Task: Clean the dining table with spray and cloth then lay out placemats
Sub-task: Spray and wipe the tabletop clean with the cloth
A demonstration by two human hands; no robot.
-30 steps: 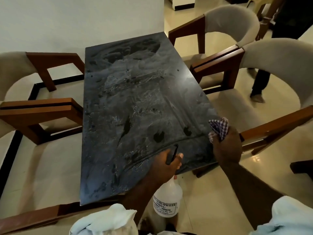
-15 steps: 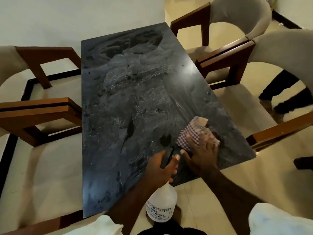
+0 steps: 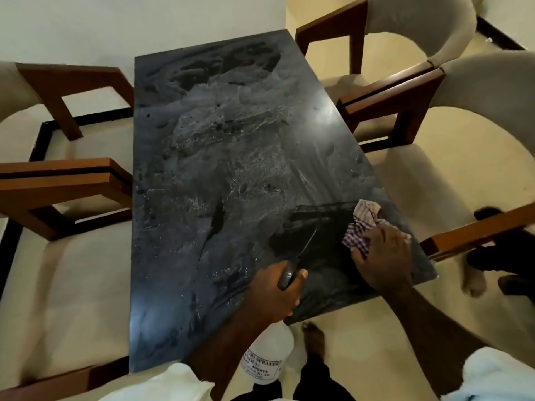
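The dark dining table [image 3: 220,169] is covered in wet, streaky spray film. My left hand [image 3: 275,293] grips the black trigger head of a white spray bottle [image 3: 267,354], which hangs below the table's near edge. My right hand [image 3: 382,256] presses a crumpled checked cloth [image 3: 363,224] onto the table's near right corner, fingers lying over the cloth. A darker wiped strip runs left from the cloth.
Cushioned wooden armchairs stand on both sides: two on the left [image 3: 66,186] and two on the right [image 3: 405,91]. Another person's feet [image 3: 474,282] show on the floor at the right, by the nearest chair's arm [image 3: 477,230]. My own foot [image 3: 314,337] is below the table edge.
My right hand brought the cloth down from above the right edge onto the table and swept it rightward, leaving a dark wiped band. The left hand kept hold of the bottle.
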